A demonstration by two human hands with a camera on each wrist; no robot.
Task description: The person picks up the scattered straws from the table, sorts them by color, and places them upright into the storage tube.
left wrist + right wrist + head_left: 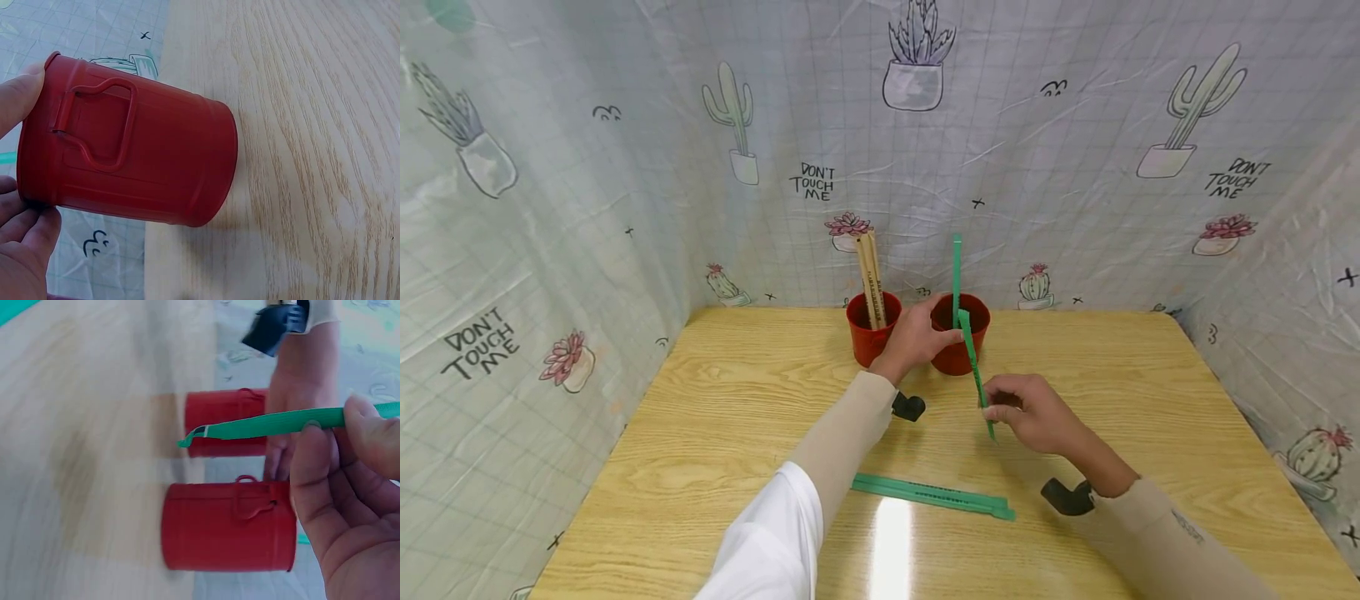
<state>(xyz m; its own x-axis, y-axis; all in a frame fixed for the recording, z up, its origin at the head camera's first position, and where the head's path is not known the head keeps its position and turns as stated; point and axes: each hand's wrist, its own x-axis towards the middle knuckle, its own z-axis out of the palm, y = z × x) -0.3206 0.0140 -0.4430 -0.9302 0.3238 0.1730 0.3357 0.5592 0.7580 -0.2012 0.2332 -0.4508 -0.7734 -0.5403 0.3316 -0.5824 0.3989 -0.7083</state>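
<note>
My left hand (917,335) holds the right-hand red bucket (957,362) by its rim, thumb and fingers on opposite sides in the left wrist view. One slim green packet (957,271) stands upright in that bucket. Between thumb and fingertips, my right hand (1032,414) pinches another long green packet (973,358) with dark print, tilted in front of the bucket. Its twisted lower end (192,435) shows in the right wrist view. What the packets contain is hidden.
Left of the held bucket stands a second red bucket (868,345) with several beige printed sticks (871,279). More green packets (934,494) lie on the wooden table (722,433) near its front. A patterned curtain (820,100) encloses the back and sides.
</note>
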